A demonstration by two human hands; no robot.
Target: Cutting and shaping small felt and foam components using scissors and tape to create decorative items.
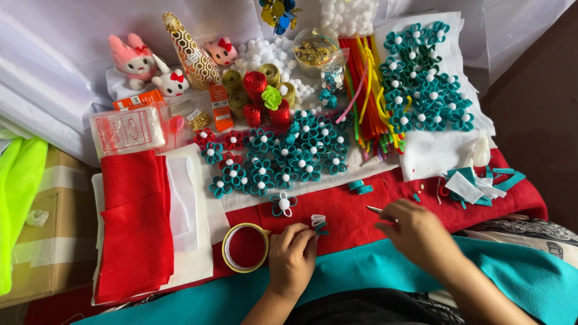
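Left hand [292, 256] pinching teal-white petal loop [319, 224], right hand [415, 232] seemingly gripping thin tool [374, 209]

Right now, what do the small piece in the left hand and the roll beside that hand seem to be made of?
The looped piece in the left hand looks like felt: matte, fuzzy white and teal strips. The tape roll looks like glossy plastic film on a cardboard core, probably; its yellowish rim shines.

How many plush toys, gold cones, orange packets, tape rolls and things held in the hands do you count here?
Plush toys: 3
Gold patterned cone: 1
Orange packets: 2
Tape roll: 1
Small felt piece in the left hand: 1
Thin metal tool in the right hand: 1
Total: 9
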